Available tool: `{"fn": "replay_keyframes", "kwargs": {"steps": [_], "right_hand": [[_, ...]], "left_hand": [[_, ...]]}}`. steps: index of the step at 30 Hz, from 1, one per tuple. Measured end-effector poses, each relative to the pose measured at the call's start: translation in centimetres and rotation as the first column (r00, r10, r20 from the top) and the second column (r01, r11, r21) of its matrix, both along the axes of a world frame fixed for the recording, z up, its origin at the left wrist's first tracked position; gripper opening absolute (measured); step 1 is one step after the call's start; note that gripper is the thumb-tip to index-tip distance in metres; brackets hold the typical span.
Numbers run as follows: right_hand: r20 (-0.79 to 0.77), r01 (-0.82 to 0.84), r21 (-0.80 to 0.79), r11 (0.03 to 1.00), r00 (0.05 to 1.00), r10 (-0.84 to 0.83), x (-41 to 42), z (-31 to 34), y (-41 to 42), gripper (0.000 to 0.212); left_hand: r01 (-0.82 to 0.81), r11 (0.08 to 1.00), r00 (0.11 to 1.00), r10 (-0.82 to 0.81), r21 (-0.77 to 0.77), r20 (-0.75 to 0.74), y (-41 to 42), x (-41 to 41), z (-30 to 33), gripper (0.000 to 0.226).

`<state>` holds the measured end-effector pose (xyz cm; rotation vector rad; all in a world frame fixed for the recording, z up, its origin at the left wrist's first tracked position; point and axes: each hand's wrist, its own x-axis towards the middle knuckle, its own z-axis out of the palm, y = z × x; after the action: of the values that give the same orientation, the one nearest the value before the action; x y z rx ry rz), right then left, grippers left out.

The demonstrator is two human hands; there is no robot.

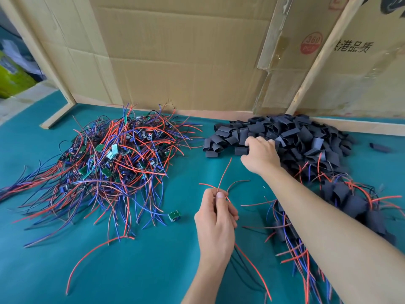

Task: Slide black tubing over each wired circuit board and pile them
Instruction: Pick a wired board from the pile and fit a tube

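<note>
1. Tubing pieces lie in a black heap [285,137] at the far right of the teal worktop [131,270], against the cardboard wall [175,51].
2. My right hand [259,154] reaches onto the near-left edge of that heap, fingers curled on 1 short sleeve [241,150]; whether it is fully pinched I cannot tell for sure, but it looks gripped.
3. My left hand [215,220] sits nearer me, at centre, pinching a bundle of red and dark wires [223,178] whose ends point up and away toward the right hand. The board on them is hidden in my palm.
4. The sleeve lies beyond and to the right of the wire tips, so I judge the next move is bringing it back down their line, open end first.
5. Untubed boards [114,154] tangle at left; finished ones [350,205] pile under my right forearm; 1 loose board [174,215] lies left of my left hand.
6. Splayed wire tips could snag the sleeve mouth.
</note>
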<state>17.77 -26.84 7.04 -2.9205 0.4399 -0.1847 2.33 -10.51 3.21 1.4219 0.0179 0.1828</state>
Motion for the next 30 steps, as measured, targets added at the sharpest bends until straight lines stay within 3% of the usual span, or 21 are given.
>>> {"fn": "replay_keyframes", "kwargs": {"steps": [4,12,14,17,19,21,24,27,30], "right_hand": [[0.094,0.058,0.013,0.998,0.994,-0.059,-0.2,0.5,-0.2,0.017],[0.283,0.175,0.159,0.972,0.935,-0.215,-1.7,1.4,-0.7,0.025],[0.352,0.083,0.247,0.965,0.921,-0.169,-2.5,2.0,-0.3,0.026],[0.543,-0.191,0.356,0.915,0.839,-0.037,-5.0,2.7,1.8,0.022],[0.594,-0.34,0.419,0.842,0.804,0.029,-7.3,2.6,3.9,0.024],[0.56,-0.406,0.543,0.736,0.827,0.043,-9.4,1.8,5.5,0.023],[0.442,-0.383,0.799,0.464,0.897,-0.019,-11.6,0.3,6.8,0.017],[0.374,-0.357,0.908,0.221,0.926,-0.043,-12.7,-0.6,6.8,0.02],[0.333,-0.331,0.939,0.093,0.943,0.003,-13.1,-0.8,6.3,0.027]], "left_hand": [[0.008,1.0,1.0,-0.008,0.014,-0.004,0.1,0.0,0.0,0.034],[0.001,1.0,1.0,-0.001,0.022,-0.003,0.0,0.0,-0.2,0.03],[-0.003,1.0,1.0,0.004,0.021,-0.005,0.0,0.0,-0.2,0.027],[-0.027,0.999,1.0,0.028,0.03,-0.013,0.0,0.1,-0.2,0.032],[-0.062,0.996,0.998,0.063,0.065,-0.007,0.0,0.1,-0.3,0.032],[-0.102,0.991,0.995,0.103,0.092,-0.009,0.0,0.1,-0.3,0.03],[-0.13,0.988,0.991,0.131,0.079,-0.003,0.0,0.1,-0.3,0.028],[-0.153,0.984,0.988,0.152,0.093,0.021,0.1,0.1,-0.4,0.028],[-0.132,0.986,0.991,0.13,0.1,0.032,0.2,-0.1,-0.3,0.025]]}}
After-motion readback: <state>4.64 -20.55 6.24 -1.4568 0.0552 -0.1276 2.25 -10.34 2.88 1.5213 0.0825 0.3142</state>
